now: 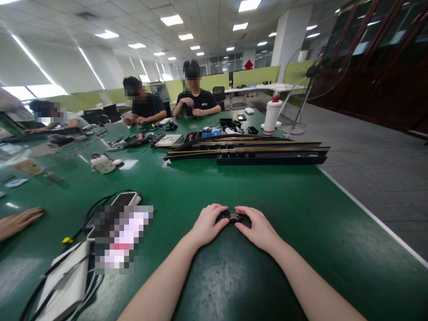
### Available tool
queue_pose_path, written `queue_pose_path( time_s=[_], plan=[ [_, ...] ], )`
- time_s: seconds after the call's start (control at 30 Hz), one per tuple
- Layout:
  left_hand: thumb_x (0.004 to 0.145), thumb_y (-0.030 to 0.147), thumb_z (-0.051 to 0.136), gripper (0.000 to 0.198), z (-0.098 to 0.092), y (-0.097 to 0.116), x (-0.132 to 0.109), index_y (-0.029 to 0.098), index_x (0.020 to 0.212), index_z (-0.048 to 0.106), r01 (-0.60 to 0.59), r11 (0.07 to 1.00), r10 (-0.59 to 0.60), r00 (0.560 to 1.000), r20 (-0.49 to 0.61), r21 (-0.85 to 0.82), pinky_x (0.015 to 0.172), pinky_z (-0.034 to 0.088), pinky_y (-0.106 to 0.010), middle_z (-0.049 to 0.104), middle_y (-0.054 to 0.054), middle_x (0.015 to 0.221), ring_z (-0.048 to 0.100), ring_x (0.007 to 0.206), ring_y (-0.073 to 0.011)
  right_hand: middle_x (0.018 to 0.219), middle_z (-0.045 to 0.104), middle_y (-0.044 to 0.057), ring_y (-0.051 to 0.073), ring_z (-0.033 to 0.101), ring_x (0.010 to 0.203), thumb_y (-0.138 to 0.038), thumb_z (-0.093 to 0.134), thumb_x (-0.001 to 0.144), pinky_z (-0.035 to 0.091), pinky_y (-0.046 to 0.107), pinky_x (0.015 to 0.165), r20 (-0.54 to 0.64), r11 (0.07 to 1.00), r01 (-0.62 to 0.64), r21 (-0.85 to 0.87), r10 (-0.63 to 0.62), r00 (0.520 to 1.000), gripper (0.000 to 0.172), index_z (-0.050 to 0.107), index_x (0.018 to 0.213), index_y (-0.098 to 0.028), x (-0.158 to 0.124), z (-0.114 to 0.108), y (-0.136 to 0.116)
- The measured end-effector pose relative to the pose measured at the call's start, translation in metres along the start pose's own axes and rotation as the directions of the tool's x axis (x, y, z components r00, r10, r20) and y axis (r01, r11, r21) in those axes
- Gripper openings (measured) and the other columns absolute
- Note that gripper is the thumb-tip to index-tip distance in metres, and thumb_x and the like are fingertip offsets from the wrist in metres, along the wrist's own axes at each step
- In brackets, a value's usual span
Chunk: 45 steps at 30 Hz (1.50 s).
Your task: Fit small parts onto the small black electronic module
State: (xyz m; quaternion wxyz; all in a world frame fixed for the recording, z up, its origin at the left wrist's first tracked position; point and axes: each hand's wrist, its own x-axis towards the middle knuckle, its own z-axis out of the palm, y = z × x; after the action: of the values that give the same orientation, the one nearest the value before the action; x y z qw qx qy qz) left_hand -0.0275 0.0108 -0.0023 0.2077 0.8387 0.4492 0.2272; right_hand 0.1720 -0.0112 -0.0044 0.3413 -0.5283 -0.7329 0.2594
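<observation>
A small, dark, glossy object point(235, 216) lies low at the green table's surface, between my two hands. My left hand point(209, 224) has its thumb and fingers closed on the object's left side. On the right side, my right hand point(256, 226) touches it with the fingertips, thumb and fingers curved round its edge. The object's details are too small to make out. Both forearms rest toward the near edge of the table.
Black rails with thin rods point(267, 154) lie across the table ahead. A white bottle point(272, 116) stands behind them. Phones, cables and a white box point(63, 285) are at left, near another person's hand point(22, 223). Several people sit beyond, with tools and a patterned cup point(103, 163).
</observation>
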Motion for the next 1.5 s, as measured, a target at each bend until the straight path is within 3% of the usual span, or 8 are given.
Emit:
queue_pose_path(
  time_s=[1.5],
  plan=[
    [0.086,0.028,0.056,0.032,0.0005,-0.0006,0.0001,0.021,0.117,0.053,-0.008,1.000,0.008,1.000,-0.005,0.001,0.092,0.040,-0.038,0.058,-0.006,0.111,0.051,0.105,-0.0223,0.108,0.067,0.006,0.025,0.059,0.103,-0.024,0.062,0.073,0.042,0.043,0.094,0.010,0.999,-0.001,-0.043,0.001,1.000,0.033,0.062,0.107,-0.023,0.0001,0.0001,0.0022]
  ],
)
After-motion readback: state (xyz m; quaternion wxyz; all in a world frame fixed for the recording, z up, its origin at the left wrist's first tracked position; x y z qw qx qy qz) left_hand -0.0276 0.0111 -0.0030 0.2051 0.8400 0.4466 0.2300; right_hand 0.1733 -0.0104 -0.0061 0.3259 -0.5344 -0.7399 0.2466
